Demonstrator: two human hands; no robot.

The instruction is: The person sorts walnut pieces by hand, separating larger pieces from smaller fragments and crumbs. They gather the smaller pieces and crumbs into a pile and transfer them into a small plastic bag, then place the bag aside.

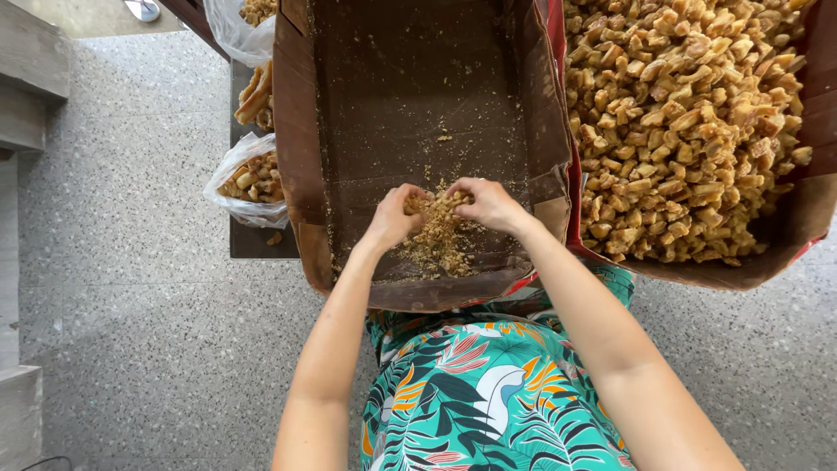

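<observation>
Speckled grey terrazzo floor [131,288] is filling the background; a seated person in a leaf-print dress [488,392] is working over two cardboard boxes.

Left hand [392,218] and right hand [488,205] are both cupping inward, fingers curled around a small heap of crumbs [436,235] and pressing it together from either side. Neither hand is clenched fully; both are grasping loose crumbs.

The heap is sitting on the floor of the near-empty box [301,174], close to its front wall, with scattered bits trailing further back.

Judgement on handling: crumbs appear light, dry and loose, likely to slip between fingers and break down under pressure. Scooping from beneath with both palms joined would probably be holding them best; pinching would be losing most.

Outward to the right, the full box [806,218] is holding a heap of golden chunks [689,122]. To the left, plastic bags [231,187] of similar pieces are resting on a dark stand [248,240].
</observation>
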